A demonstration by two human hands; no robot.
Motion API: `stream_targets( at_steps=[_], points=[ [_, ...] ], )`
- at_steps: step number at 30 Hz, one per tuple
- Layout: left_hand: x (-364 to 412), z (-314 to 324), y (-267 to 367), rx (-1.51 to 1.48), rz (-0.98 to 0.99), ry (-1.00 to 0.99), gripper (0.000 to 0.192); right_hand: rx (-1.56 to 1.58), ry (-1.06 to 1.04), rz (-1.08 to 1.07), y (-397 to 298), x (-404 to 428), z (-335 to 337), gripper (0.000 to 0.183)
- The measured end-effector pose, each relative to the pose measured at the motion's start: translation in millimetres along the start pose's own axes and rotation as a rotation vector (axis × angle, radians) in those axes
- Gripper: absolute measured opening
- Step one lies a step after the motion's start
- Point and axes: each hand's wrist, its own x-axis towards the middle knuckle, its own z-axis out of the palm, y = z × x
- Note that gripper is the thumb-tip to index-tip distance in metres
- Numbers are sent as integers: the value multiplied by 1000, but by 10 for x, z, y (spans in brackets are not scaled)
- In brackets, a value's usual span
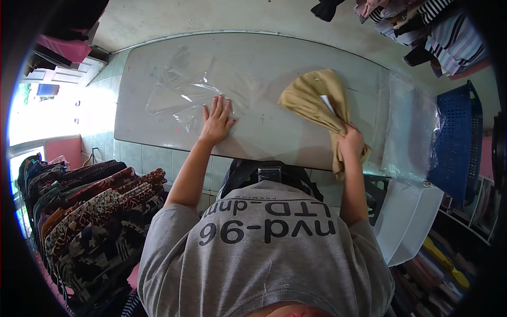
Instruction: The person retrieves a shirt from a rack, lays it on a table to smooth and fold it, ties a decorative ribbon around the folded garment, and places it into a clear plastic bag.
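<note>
My left hand (217, 123) lies palm down with its fingers apart, over the near edge of a clear plastic bag (186, 93). That bag is spread flat and wrinkled on the left half of a grey table (253, 138). In my right hand (351, 142) is a bunched tan cloth garment (317, 89), gripped near its lower end. Its upper part fans out over the right half of the table, and its tail hangs at the near edge. A small white tag (327, 104) shows among its folds.
More clear plastic (408, 126) lies at the table's right end, beside a blue perforated basket (455, 146). Below stands a translucent white bin (408, 222). Clothes hang on a rack (99, 222) at lower left; striped garments (455, 43) hang at upper right.
</note>
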Motion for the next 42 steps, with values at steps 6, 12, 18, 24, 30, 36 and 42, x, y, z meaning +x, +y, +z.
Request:
stream_targets(
  at_steps=[6,12,18,24,30,36,42],
  points=[
    [-139,-127,116,-239,18,277,41,-14,96,95,203,-299,-261,46],
    [-113,-177,7,-336,-20,201,18,146,53,11,-160,-638,-379,43],
    [-49,-280,-88,-553,-194,-83,14,260,-90,-70,-765,-816,-360,43],
    [-75,-299,-224,-880,-375,-56,14,303,-232,-207,-1204,-851,-220,47],
    [-224,-570,-277,-746,-160,223,11,264,-393,-318,-1396,-730,163,48],
    [-294,-729,-306,-769,-40,296,11,130,-229,-198,-1600,-614,363,44],
    [-246,-934,-194,-698,90,280,11,-18,-172,-311,-1989,-707,529,40]
  ],
)
